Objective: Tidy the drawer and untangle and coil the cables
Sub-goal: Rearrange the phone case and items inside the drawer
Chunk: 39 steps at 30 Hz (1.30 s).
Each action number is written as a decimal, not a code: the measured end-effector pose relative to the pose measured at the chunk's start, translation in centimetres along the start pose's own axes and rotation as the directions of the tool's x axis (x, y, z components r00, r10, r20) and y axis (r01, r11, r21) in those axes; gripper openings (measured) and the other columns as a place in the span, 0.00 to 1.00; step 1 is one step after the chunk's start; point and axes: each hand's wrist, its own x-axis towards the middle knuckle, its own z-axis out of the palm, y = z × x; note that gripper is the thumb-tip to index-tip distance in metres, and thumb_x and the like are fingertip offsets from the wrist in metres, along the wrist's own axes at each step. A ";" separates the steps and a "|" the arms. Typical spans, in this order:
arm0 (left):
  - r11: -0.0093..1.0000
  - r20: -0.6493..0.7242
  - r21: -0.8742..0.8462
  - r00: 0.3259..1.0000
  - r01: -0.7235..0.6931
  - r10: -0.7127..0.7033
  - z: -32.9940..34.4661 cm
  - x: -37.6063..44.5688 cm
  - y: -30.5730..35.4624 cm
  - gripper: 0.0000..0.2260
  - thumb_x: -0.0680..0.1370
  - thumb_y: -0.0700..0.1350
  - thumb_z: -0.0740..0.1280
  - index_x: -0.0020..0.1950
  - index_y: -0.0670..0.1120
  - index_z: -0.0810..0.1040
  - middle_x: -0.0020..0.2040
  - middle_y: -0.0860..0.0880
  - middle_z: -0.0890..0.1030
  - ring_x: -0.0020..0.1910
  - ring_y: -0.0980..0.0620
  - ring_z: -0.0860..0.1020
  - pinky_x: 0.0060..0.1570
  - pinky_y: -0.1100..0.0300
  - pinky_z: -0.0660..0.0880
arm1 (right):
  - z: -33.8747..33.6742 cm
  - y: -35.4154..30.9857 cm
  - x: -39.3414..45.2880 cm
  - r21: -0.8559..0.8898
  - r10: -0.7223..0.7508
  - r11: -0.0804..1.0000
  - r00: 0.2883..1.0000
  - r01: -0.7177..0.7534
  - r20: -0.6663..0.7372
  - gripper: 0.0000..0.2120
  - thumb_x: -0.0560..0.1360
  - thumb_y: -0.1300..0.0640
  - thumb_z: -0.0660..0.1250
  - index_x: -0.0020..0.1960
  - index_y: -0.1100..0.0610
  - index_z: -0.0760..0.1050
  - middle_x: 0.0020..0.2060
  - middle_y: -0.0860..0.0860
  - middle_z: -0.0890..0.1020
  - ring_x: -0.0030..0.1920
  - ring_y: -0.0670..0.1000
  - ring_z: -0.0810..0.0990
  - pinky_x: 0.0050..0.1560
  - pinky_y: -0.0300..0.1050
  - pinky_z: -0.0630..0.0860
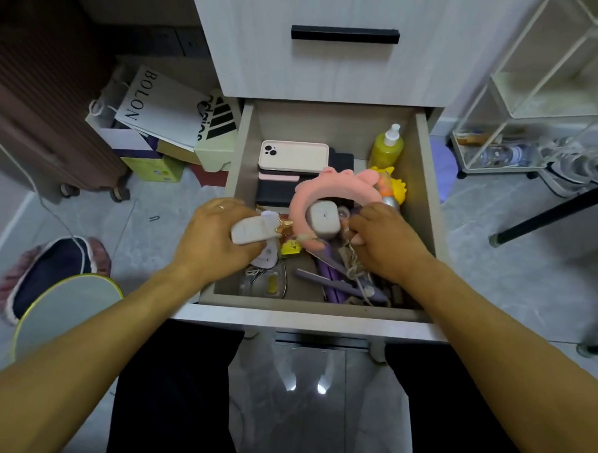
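The open drawer is full of clutter. My left hand grips a small white oblong device at the drawer's left side. My right hand reaches into the middle, fingers curled around the end of a pink plush headband; what they pinch is partly hidden. Inside the headband's loop lies a grey earbud case. A tangle of beige cord and purple sticks lies below my right hand. Stacked phone cases sit at the back.
A yellow spray bottle and a yellow toy stand at the drawer's back right. Paper bags and boxes crowd the floor on the left, beside a brown suitcase. A white wire rack stands on the right. A stool is by my left arm.
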 end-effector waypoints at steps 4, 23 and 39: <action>0.957 -0.068 -0.233 0.979 0.174 -0.195 -0.7 -0.1 1.8 0.16 0.68 0.45 0.79 0.54 0.49 0.82 0.48 0.54 0.81 0.50 0.55 0.77 0.41 0.65 0.72 | -1.1 0.6 -1.9 0.048 -0.010 0.999 1.000 0.010 -0.010 0.06 0.71 0.58 0.65 0.44 0.61 0.76 0.40 0.59 0.78 0.47 0.63 0.76 0.49 0.57 0.76; 0.719 0.290 -0.465 0.857 0.516 -0.427 -3.5 -4.4 5.6 0.14 0.70 0.42 0.78 0.52 0.47 0.80 0.46 0.50 0.83 0.42 0.55 0.82 0.39 0.61 0.80 | -4.5 -7.5 -3.4 0.821 0.248 0.478 0.945 -0.312 0.214 0.12 0.78 0.52 0.65 0.61 0.51 0.75 0.43 0.49 0.83 0.46 0.50 0.83 0.53 0.49 0.80; 0.833 0.416 -0.399 0.885 0.385 -0.210 0.2 -2.8 6.8 0.16 0.70 0.46 0.77 0.56 0.55 0.80 0.53 0.58 0.80 0.55 0.55 0.77 0.52 0.58 0.79 | -3.0 -6.3 -3.1 0.863 0.323 0.364 0.916 -0.351 0.237 0.10 0.72 0.56 0.74 0.52 0.52 0.79 0.50 0.49 0.82 0.51 0.50 0.81 0.47 0.45 0.82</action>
